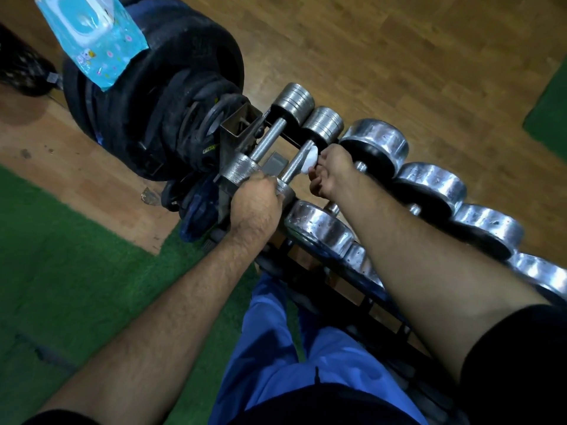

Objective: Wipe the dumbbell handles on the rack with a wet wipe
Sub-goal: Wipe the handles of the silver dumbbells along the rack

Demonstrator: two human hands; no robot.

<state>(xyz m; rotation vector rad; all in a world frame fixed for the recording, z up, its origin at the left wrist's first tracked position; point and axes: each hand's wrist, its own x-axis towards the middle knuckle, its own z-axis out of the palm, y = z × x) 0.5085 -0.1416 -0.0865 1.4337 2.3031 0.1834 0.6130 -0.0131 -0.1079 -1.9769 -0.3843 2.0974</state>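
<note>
I see the rack (362,302) running from my legs away up the frame, loaded with chrome dumbbells. At its far end stands a stack of black weight plates (171,96) with a blue wet-wipe pack (95,41) lying on top. My left hand (256,204) grips the near head of the second dumbbell (326,124), fingers curled over it. My right hand (329,170) pinches the white wet wipe (310,159) against that dumbbell's handle (296,164), fingers bunched together.
</note>
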